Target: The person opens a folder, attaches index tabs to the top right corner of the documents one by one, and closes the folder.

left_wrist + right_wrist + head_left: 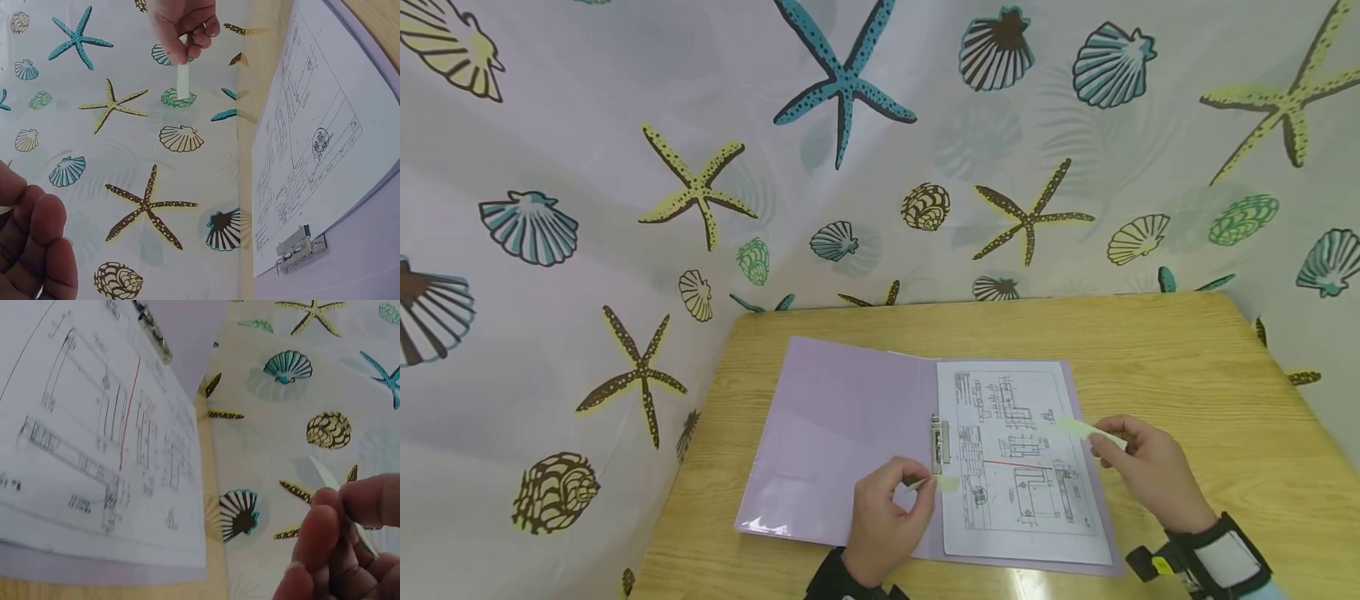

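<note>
A lilac folder (pixel 842 433) lies open on the table, its metal clip (pixel 938 442) at the inner fold. White sheets with a technical drawing (pixel 1000 500) lie on its right side, a short red line across the top one. Over the fold, my left hand (pixel 887 518) pinches a small pale green paper strip (pixel 950 483) between thumb and forefinger. My right hand (pixel 1157 471), past the sheets' right edge, pinches a longer pale green paper strip (pixel 1077 427), whose free end overlaps the drawing. In the right wrist view, this strip (pixel 323 471) sticks out beyond the fingertips.
The folder rests on a wood-grain table (pixel 1187 358). White cloth (pixel 880 250) printed with starfish and shells hangs behind the table and along its sides. Bands with small devices (pixel 1221 554) are strapped to both wrists.
</note>
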Available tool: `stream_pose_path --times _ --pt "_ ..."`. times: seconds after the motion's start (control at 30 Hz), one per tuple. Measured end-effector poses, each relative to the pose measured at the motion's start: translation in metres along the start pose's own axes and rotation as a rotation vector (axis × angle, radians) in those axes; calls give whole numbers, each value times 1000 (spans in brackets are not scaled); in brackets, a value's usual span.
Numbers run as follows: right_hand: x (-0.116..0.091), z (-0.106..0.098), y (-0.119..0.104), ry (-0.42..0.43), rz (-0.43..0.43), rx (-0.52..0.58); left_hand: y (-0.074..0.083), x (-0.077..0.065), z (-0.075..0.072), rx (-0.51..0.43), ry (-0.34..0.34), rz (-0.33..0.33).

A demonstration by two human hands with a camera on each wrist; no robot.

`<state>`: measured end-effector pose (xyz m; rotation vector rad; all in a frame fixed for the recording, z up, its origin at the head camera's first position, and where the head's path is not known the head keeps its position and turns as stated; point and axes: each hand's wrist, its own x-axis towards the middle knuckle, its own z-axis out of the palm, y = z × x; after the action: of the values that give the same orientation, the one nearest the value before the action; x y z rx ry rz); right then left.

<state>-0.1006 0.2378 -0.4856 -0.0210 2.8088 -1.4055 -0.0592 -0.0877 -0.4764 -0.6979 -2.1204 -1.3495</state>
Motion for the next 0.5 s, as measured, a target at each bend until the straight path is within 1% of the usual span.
stream_pose_path --times 0.1,0.2,0.33,0.5 --pt "5 -7 17 -29 106 -34 -2 -1 0 -4 3 0" --pt "8 -12 31 -64 169 -86 -2 -2 -1 -12 3 -4" --pt "10 -14 42 -54 183 -152 -2 -2 -2 -9 5 -12" --pt "16 -10 52 -40 185 -152 -2 -1 -2 13 12 -8"
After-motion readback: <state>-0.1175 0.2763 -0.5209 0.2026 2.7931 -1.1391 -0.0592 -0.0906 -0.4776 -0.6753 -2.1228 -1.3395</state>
